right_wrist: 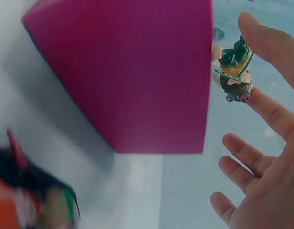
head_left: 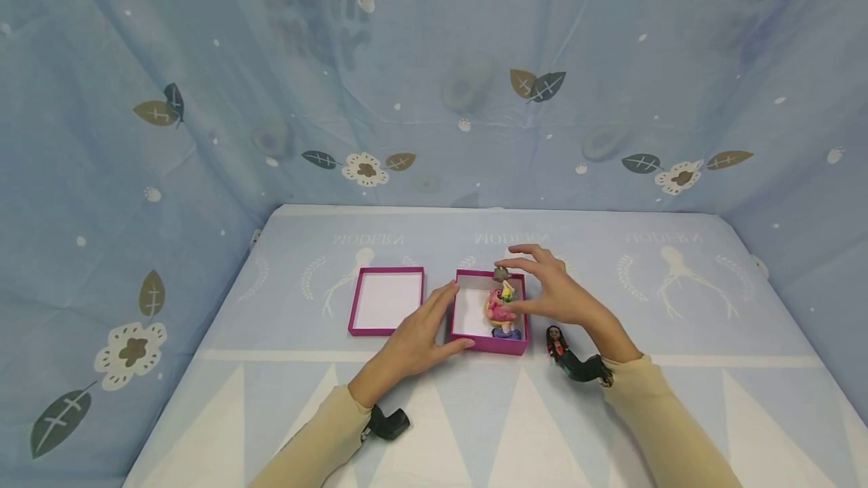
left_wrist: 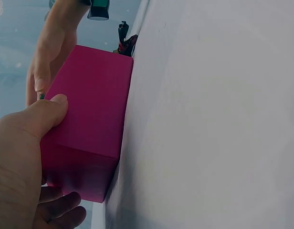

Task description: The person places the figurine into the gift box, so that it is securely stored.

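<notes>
A magenta box stands open on the table with a small colourful figurine upright inside. My left hand grips the box's near left corner, thumb along the front wall and fingers on the left wall. The left wrist view shows that thumb pressed on the box. My right hand hovers at the box's right side with fingers spread and straight beside the figurine. One finger touches or nearly touches it. A dark-haired doll lies on the table by my right wrist.
A second shallow magenta tray or lid with a white inside lies just left of the box. The blue patterned cloth covers the table and hangs as walls at the back and on both sides.
</notes>
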Action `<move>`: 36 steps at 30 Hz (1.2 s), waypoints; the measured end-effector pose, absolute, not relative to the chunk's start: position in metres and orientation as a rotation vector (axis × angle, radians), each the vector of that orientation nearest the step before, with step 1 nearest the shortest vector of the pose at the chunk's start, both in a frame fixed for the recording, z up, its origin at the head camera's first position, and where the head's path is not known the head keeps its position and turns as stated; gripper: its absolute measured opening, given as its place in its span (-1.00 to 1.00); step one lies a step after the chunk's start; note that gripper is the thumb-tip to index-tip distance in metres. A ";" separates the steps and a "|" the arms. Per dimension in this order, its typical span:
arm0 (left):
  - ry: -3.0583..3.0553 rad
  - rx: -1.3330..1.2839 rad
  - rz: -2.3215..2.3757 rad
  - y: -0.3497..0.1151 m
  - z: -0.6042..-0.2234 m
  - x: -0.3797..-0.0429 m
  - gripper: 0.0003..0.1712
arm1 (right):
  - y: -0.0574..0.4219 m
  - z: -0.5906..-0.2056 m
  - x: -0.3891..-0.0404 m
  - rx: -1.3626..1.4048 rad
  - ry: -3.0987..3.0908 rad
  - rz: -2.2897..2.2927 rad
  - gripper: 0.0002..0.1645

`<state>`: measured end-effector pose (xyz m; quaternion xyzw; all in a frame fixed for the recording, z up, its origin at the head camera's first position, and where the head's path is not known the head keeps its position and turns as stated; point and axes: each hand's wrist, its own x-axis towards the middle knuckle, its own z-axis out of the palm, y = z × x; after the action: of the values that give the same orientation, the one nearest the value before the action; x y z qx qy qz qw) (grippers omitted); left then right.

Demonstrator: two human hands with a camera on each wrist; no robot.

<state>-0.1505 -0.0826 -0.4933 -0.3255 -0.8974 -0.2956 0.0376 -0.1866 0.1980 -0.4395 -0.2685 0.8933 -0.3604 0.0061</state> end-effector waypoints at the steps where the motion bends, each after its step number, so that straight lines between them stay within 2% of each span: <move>1: -2.754 -0.999 -0.909 -0.083 -0.493 -0.151 0.09 | 0.196 -0.441 -0.187 -0.847 2.793 -1.122 -0.19; 24: -2.747 -1.014 -0.901 -0.083 -0.492 -0.150 0.08 | 0.163 -0.463 -0.191 -0.804 2.839 -0.964 -0.19; 36: -2.760 -1.009 -0.904 -0.083 -0.493 -0.150 0.07 | 0.150 -0.458 -0.192 -0.774 2.952 -0.836 -0.22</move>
<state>-0.1505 -0.0831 -0.4926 -0.3281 -0.8971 -0.2939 0.0334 -0.1919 0.1499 -0.4580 -0.2445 0.9328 -0.2643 -0.0111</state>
